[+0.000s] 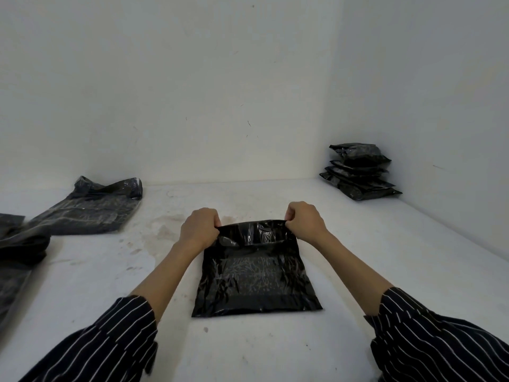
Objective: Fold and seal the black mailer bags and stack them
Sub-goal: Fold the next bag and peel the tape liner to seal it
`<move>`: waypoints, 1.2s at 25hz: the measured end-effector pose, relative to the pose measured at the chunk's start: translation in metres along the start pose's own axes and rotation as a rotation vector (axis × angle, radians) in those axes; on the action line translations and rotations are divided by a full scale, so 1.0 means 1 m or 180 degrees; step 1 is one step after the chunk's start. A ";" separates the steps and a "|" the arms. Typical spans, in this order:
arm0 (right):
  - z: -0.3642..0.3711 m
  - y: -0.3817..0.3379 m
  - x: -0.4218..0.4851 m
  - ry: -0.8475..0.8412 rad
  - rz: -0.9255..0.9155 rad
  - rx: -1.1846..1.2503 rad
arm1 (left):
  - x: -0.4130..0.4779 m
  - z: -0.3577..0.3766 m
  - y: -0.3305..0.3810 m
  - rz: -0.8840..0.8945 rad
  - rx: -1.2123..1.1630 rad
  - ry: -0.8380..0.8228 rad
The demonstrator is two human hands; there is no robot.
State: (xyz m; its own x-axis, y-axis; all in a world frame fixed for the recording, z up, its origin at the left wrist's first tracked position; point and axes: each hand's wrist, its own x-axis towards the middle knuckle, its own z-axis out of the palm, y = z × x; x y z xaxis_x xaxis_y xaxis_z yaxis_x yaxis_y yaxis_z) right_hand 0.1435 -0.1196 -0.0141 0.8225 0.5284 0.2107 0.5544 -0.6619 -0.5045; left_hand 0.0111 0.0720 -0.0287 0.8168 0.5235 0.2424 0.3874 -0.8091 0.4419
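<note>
The black mailer bag (256, 277) lay flat on the tabletop (385, 271), well to the left of the stack (358, 172) of sealed bags and nearer the person. Its far flap (252, 232) was pinched at one corner by the left hand (199, 226) and at the other by the right hand (304, 221). Were the flap drawn over unevenly, a crooked, wrinkled seal could result, and the slick bag could be dragged askew. Unfolded bags (91, 208) were left farther from the stack.

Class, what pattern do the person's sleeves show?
Thin white stripes on dark fabric, on both sleeves, seen in the head view.
</note>
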 end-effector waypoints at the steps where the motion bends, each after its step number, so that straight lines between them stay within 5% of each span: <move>1: -0.003 -0.001 -0.005 0.0044 -0.0039 0.0257 | -0.006 -0.002 -0.001 0.0057 -0.0166 0.0127; 5: -0.013 0.003 -0.037 0.0045 -0.0057 0.1485 | -0.038 -0.008 -0.008 0.0307 -0.1075 0.0201; 9: -0.018 0.008 -0.064 0.0116 -0.0197 0.1815 | -0.071 -0.007 -0.008 0.0503 -0.1343 0.0428; 18: -0.012 0.033 -0.107 -0.0089 -0.0589 0.1346 | -0.107 0.001 -0.029 0.1532 -0.0899 0.0289; 30: -0.008 0.051 -0.117 -0.0267 -0.1043 0.1203 | -0.126 0.005 -0.027 0.1612 -0.0278 0.0248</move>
State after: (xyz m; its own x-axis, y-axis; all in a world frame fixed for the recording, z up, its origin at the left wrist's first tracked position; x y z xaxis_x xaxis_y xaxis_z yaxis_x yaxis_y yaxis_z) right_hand 0.0765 -0.2194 -0.0572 0.5913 0.7272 0.3486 0.6842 -0.2236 -0.6942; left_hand -0.1005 0.0265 -0.0753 0.8571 0.0932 0.5066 -0.0879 -0.9426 0.3222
